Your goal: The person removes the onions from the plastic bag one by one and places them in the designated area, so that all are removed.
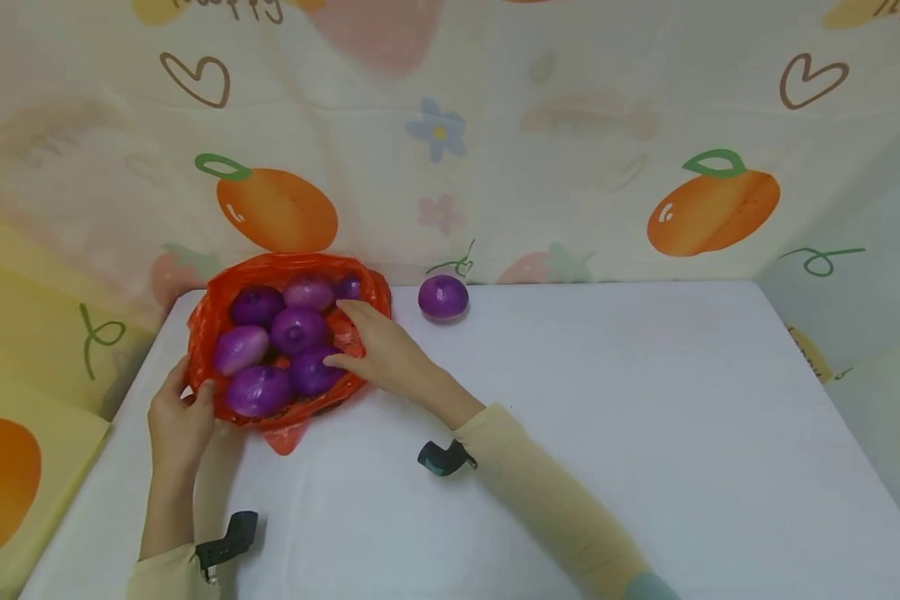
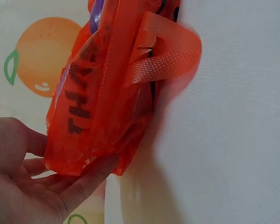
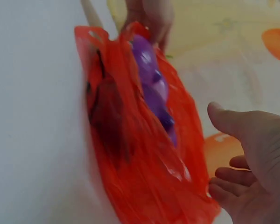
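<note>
In the head view, a red plastic bag (image 1: 285,437) with its mouth spread wide holds several purple onions (image 1: 300,330). My left hand (image 1: 183,425) grips the bag's left edge between thumb and fingers; the left wrist view shows the fingers (image 2: 91,179) against the red plastic (image 2: 107,107), which bears dark printed letters. Over the bag's right rim is my right hand (image 1: 393,354), thumb and fingers spread apart, the thumb overlapping the lower right onion. The right wrist view shows this right hand (image 3: 256,158) beside the bag (image 3: 149,182), nothing in its grasp.
A single purple onion (image 1: 443,298) sits at the back of the white table (image 1: 607,433), right of the bag. Behind rises a cloth backdrop (image 1: 495,167) printed with oranges and hearts. Dark wrist cameras (image 1: 228,537) stick out from both sleeves.
</note>
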The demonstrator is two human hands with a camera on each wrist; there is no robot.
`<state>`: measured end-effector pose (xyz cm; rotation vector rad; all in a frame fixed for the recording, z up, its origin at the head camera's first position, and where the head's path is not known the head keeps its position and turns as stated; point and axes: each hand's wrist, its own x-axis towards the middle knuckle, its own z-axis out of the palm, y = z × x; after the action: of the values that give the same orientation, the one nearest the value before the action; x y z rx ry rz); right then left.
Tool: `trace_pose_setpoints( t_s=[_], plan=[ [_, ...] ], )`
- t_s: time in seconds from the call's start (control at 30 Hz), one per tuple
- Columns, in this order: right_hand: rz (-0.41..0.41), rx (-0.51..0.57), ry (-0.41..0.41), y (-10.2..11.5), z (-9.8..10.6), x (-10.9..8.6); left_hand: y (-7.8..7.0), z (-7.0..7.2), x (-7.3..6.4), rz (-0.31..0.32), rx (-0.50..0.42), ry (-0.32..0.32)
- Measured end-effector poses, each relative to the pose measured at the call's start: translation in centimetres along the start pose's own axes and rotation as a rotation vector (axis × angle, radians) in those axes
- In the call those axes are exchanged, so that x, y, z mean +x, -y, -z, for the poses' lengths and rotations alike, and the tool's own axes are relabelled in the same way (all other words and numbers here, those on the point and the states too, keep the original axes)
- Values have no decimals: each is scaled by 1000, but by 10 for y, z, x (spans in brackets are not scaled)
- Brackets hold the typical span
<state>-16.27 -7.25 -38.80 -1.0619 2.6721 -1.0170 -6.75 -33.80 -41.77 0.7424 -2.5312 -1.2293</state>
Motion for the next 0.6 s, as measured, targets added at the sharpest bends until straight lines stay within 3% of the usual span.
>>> trace_pose_setpoints(
  t_s=[0.13,0.4,0.6],
  plan=[
    [32,-55,27,8,-20,3,0,2,0,-4,-9,12],
    [-22,-112,68,8,-41,9,-1,3,2,-53,-67,21],
    [-56,-151,124,11,-47,11,-2,5,2,-9,-73,-2]
  ],
)
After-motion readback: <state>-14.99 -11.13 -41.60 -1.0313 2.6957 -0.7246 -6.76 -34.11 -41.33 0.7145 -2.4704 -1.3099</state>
